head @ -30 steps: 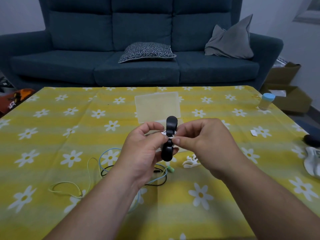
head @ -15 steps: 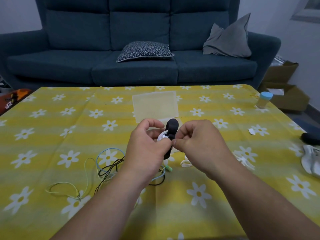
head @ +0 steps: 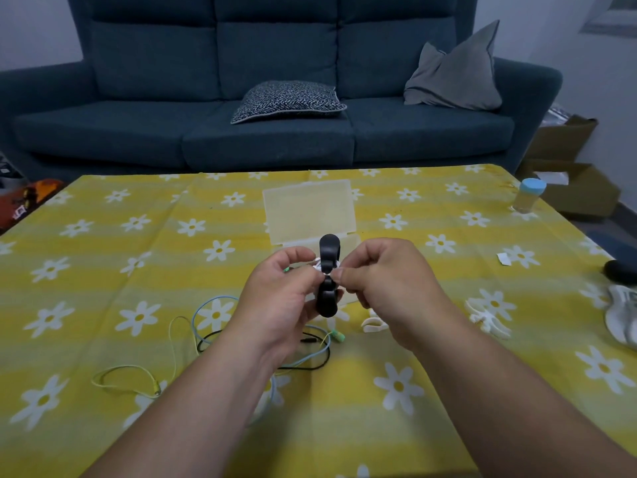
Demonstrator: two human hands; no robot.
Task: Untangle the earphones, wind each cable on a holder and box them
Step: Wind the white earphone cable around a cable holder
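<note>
My left hand (head: pixel 281 298) grips a black bone-shaped cable holder (head: pixel 328 248) upright above the table, with white cable wound at its waist. My right hand (head: pixel 386 281) pinches that white cable (head: pixel 322 265) against the holder's middle. Behind the hands stands a clear plastic box (head: pixel 308 210) with its lid raised. Tangled blue, black and yellow-green earphone cables (head: pixel 213 317) lie on the cloth under my left wrist. A white holder (head: pixel 374 326) lies near my right wrist, and another white holder (head: pixel 487 320) lies further right.
The table wears a yellow cloth with white daisies (head: pixel 103 270). A small jar with a blue lid (head: pixel 527 200) stands at the far right edge. A white shoe (head: pixel 620 315) and a dark object (head: pixel 620 270) sit at the right. A blue sofa (head: pixel 275 98) lies beyond.
The holder has tipped back upright between my hands after leaning half a second ago. Both hands stay together on it, and the view has shifted slightly.
</note>
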